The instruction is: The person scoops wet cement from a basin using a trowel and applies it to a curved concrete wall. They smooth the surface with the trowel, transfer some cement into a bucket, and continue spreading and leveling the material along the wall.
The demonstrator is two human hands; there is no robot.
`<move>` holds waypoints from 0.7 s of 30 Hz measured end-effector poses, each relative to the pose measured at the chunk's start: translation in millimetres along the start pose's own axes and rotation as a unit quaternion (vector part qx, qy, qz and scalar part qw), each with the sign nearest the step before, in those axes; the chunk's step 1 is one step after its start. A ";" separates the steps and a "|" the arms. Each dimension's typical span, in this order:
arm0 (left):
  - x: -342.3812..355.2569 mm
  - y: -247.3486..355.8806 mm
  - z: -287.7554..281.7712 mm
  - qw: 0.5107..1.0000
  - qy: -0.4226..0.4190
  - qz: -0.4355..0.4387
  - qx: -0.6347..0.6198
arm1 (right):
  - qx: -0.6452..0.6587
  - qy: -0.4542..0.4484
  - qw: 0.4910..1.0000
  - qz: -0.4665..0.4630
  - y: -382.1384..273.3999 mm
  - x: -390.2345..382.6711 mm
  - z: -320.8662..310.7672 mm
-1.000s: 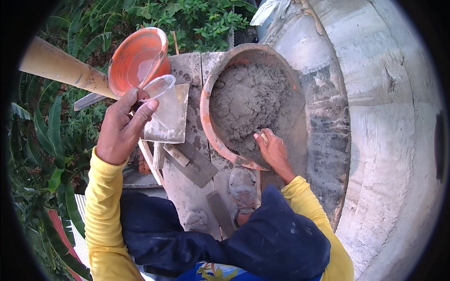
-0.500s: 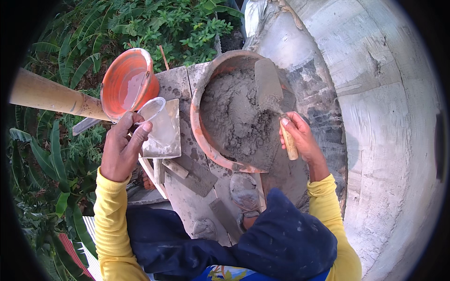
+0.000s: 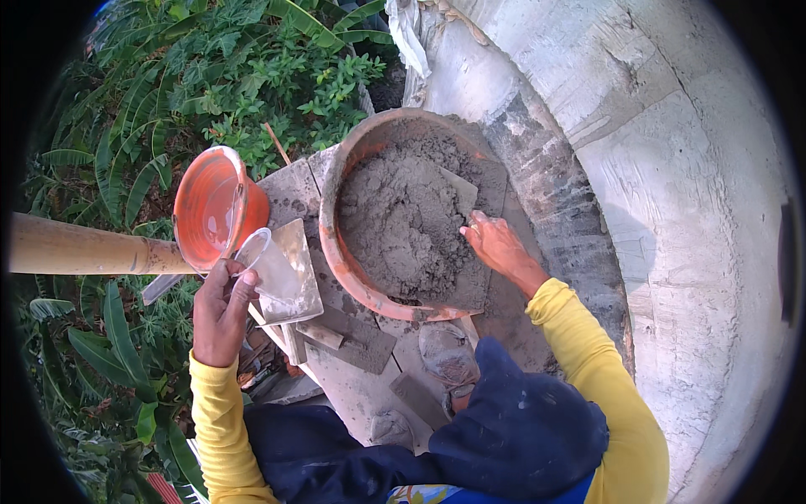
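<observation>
My left hand [image 3: 222, 312] pinches the rim of a clear plastic cup [image 3: 275, 270], which is tilted over a pale, mortar-stained square board [image 3: 312, 298]. My right hand [image 3: 502, 249] is closed around the handle of a trowel, and the fingers hide that handle. The grey blade of the trowel [image 3: 461, 190] is partly sunk in wet mortar [image 3: 395, 227]. This mortar fills a large round orange tub [image 3: 329, 220] with a smeared rim. Just beyond my left hand stands an orange bucket [image 3: 252, 202] with some cloudy liquid inside.
A bamboo pole [image 3: 92, 245] crosses at the left, by the bucket. A flat mortar-coated tool [image 3: 365, 346] lies on the planks [image 3: 348, 395] near my shoe [image 3: 447, 353]. On the right curves a concrete wall [image 3: 688, 252]; leafy plants [image 3: 185, 92] grow at the far left.
My right hand has moved forward and left, lowering the raised trowel blade into the mortar. My left hand still holds the cup. The whole view has shifted slightly.
</observation>
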State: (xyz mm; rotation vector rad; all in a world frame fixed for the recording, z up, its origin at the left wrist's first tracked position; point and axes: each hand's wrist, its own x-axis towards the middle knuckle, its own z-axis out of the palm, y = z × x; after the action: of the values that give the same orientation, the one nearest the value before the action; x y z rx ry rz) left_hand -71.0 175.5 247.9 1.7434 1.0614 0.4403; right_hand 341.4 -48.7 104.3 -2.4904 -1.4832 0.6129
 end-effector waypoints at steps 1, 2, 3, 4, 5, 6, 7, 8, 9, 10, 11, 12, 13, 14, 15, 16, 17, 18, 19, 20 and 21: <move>-1.7 0.9 2.7 1.000 -0.001 0.003 0.002 | -0.001 -0.022 1.000 0.014 -14.7 -9.5 9.2; -2.9 0.2 3.1 1.000 -0.006 0.000 0.014 | 0.011 -0.031 0.999 -0.007 -17.8 -22.5 9.4; -4.8 -0.2 1.9 1.000 -0.011 -0.003 0.024 | 0.022 -0.038 0.999 -0.029 -20.9 -35.2 6.0; -5.4 0.6 -0.3 0.999 -0.015 -0.005 0.037 | 0.035 -0.045 0.997 -0.052 -20.8 -41.7 4.8; -6.8 3.9 -4.3 0.999 -0.018 -0.030 0.008 | 0.059 -0.010 0.998 -0.038 -11.5 -45.4 3.1; -9.9 4.4 -6.7 0.999 -0.016 -0.030 0.003 | 0.078 0.021 0.997 0.018 11.8 -48.8 3.2; -12.6 4.6 -9.3 1.000 -0.012 -0.028 -0.002 | 0.097 0.054 0.991 0.073 42.7 -47.2 4.9; -13.9 5.9 -12.6 1.000 -0.005 -0.022 -0.006 | 0.052 0.073 0.988 0.125 79.6 -41.8 5.8; -14.7 6.2 -14.8 1.000 0.006 -0.012 -0.006 | 0.008 0.090 0.980 0.178 103.2 -32.0 5.5; -14.2 7.2 -15.0 1.000 0.006 -0.016 -0.005 | -0.006 0.063 0.985 0.160 99.7 -14.5 0.8; -13.3 8.8 -15.3 1.000 0.006 -0.019 -0.006 | -0.021 0.036 0.989 0.142 92.2 7.0 -0.3; -14.3 10.2 -14.8 1.000 0.008 -0.025 -0.006 | -0.035 0.007 0.992 0.122 78.6 28.9 -0.2; -14.7 9.5 -11.3 1.000 0.006 -0.024 -0.010 | -0.029 -0.002 0.996 0.086 48.4 50.2 -1.7; -10.8 8.0 -6.1 1.000 0.001 -0.021 -0.014 | -0.023 -0.008 0.998 0.052 18.9 65.0 -2.8; -4.7 8.0 -0.7 1.000 -0.004 -0.013 -0.021 | -0.028 0.016 0.999 0.027 10.6 67.4 -2.4; -1.2 9.5 3.4 1.000 -0.007 -0.010 -0.018 | -0.032 0.039 0.999 -0.001 4.3 66.6 1.0; 2.6 10.9 8.0 1.000 -0.011 -0.007 -0.016 | -0.036 0.062 0.997 -0.027 1.8 61.8 2.2; 4.2 11.2 9.0 1.000 -0.015 -0.008 -0.012 | -0.049 0.083 0.994 -0.050 -3.2 51.2 1.9; 5.6 10.9 6.6 1.000 -0.026 -0.002 0.007 | -0.063 0.106 0.990 -0.074 -12.7 35.9 -5.7; 7.2 10.5 8.6 0.999 -0.032 -0.007 -0.009 | -0.078 0.127 0.984 -0.096 -19.1 20.2 -14.0; 9.0 10.6 11.8 0.999 -0.039 -0.012 -0.023 | -0.080 0.123 0.985 -0.095 -19.0 7.3 -20.9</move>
State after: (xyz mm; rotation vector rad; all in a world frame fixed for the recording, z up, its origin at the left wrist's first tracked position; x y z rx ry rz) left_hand -52.9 175.0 250.6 1.6919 1.0076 0.3751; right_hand 338.4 -32.0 127.9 -2.3909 -1.7002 0.1535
